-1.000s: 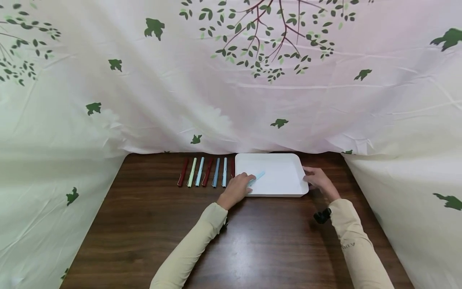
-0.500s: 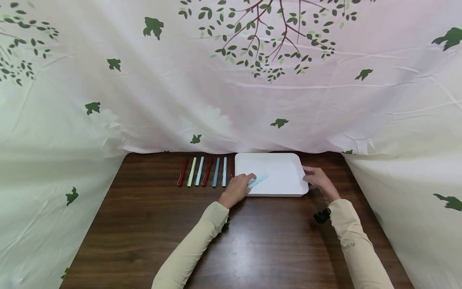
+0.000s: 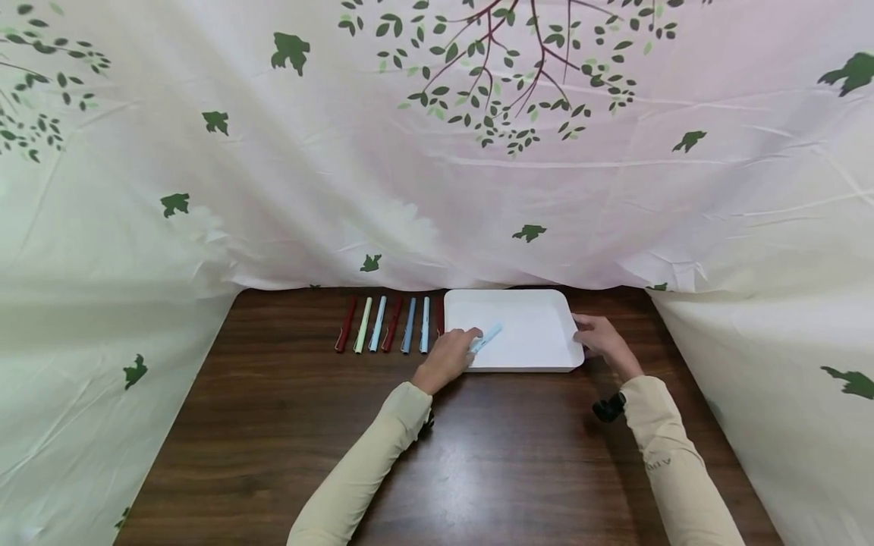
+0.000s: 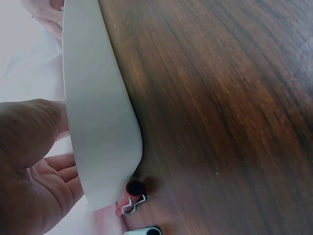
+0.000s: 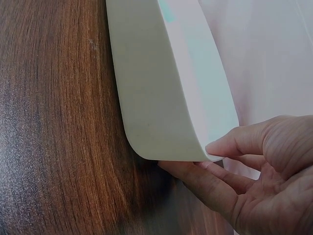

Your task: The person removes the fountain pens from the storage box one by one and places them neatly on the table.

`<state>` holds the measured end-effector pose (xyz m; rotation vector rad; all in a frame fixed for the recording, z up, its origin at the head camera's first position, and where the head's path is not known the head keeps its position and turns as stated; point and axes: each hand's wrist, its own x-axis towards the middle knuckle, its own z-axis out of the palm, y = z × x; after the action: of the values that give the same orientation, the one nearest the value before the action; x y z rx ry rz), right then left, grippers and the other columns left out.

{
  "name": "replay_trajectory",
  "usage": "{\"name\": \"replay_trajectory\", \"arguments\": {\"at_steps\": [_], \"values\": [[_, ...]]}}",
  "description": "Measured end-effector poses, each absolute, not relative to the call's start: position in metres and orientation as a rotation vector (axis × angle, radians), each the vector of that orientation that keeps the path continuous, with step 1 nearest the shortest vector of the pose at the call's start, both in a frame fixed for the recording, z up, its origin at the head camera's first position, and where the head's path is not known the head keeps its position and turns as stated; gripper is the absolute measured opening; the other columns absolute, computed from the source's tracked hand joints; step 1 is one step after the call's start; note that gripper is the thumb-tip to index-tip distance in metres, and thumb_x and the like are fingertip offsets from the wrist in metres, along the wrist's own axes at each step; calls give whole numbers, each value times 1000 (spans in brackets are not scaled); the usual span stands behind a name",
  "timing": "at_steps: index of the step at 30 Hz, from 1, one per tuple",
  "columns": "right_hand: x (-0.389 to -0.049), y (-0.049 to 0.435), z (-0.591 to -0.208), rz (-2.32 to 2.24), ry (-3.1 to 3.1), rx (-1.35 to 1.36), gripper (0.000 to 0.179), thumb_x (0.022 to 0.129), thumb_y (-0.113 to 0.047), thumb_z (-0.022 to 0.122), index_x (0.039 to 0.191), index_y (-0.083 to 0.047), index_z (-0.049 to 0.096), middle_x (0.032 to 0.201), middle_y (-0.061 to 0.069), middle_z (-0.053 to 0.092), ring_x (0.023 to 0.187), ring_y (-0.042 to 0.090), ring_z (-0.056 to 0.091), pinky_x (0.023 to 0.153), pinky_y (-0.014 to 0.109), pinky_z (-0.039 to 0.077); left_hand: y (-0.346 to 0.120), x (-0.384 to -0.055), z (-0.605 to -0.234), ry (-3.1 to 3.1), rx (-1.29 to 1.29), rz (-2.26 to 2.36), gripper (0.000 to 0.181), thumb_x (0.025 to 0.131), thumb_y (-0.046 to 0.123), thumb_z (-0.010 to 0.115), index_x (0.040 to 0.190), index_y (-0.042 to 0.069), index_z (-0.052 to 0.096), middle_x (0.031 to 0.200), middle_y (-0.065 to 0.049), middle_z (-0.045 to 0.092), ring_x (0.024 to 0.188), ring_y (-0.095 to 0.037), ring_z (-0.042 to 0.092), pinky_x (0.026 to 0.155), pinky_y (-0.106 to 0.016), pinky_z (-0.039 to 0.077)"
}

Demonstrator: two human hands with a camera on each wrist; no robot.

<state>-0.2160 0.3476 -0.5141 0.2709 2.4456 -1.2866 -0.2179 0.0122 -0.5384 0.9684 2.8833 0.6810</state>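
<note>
A white tray [image 3: 526, 318] lies at the far edge of the table. My left hand [image 3: 447, 356] reaches over its near left corner and holds a light blue pen [image 3: 488, 336], which slants toward the back right above the tray floor. In the left wrist view the tray wall [image 4: 98, 112] hides the fingertips and the pen. At the tray's right end, my right hand [image 3: 604, 341] pinches the rim, thumb [image 5: 222, 144] on the inside and fingers outside and underneath, as the right wrist view shows.
Left of the tray several clipped pens stand in a row: dark red [image 3: 346, 326], light green [image 3: 363, 326], light blue [image 3: 378, 326], blue [image 3: 409, 326] and others. One red pen [image 4: 128, 196] lies right beside the tray corner. A printed cloth [image 3: 437, 189] hangs behind the table.
The light blue pen swings flatter to the right, then back to a steeper slant in my left fingers. Both hands and the tray stay nearly where they were.
</note>
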Motion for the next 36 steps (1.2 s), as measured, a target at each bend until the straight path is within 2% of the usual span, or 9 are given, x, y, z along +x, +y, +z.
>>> {"name": "replay_trajectory", "arguments": {"at_steps": [5,14,18,22,25,28,30,33,36], "values": [[-216,348,-514,-1308,2444,261,64,98,-1,50,158,9,32,136,39,54,74,19,61,72,37,60,13,-218,-538,2856,957,670,32,99,4,70,130,12,72,102,-10,75,85,-18,67,69,-26,53],[-215,347,-515,-1283,2445,235,63,99,-1,49,158,10,30,149,41,45,97,27,67,76,40,61,11,-215,-541,2886,1027,544,26,99,3,71,121,14,79,98,-9,73,83,-19,68,66,-24,54],[-216,348,-516,-1315,2444,224,63,98,0,50,158,11,32,98,27,67,72,17,60,73,38,61,10,-215,-540,2900,1045,529,24,99,4,71,120,12,79,97,-10,71,82,-19,67,65,-23,54],[-218,350,-515,-1309,2437,228,63,98,0,50,158,11,31,56,-9,41,53,10,42,71,35,59,11,-215,-540,2882,1053,553,23,100,6,71,121,10,78,100,-10,72,85,-20,68,69,-25,55],[-218,351,-515,-1303,2430,233,64,98,0,50,158,12,31,51,-11,31,51,10,39,71,35,59,13,-215,-541,2850,1005,591,24,98,12,76,122,9,77,103,-10,72,89,-20,68,75,-27,57],[-218,351,-515,-1295,2425,242,64,98,1,50,158,11,31,68,11,60,62,13,54,74,39,61,13,-215,-542,2829,942,636,27,95,16,80,121,9,77,105,-9,72,93,-21,68,79,-29,58],[-218,351,-516,-1294,2409,255,63,100,0,50,159,9,29,106,33,68,81,22,66,77,41,62,13,-215,-543,2828,919,680,24,94,13,80,118,8,78,105,-9,73,94,-21,69,78,-29,58],[-219,350,-516,-1301,2389,263,63,101,0,49,160,8,27,153,41,40,108,33,67,81,44,63,11,-215,-544,2838,925,749,19,96,5,76,114,7,79,105,-10,75,95,-22,69,79,-30,58],[-219,350,-516,-1297,2396,258,64,101,-2,49,160,8,27,156,41,36,112,36,65,81,43,62,10,-217,-544,2851,938,802,18,96,2,73,112,6,79,105,-10,76,96,-23,70,78,-30,58]]}}
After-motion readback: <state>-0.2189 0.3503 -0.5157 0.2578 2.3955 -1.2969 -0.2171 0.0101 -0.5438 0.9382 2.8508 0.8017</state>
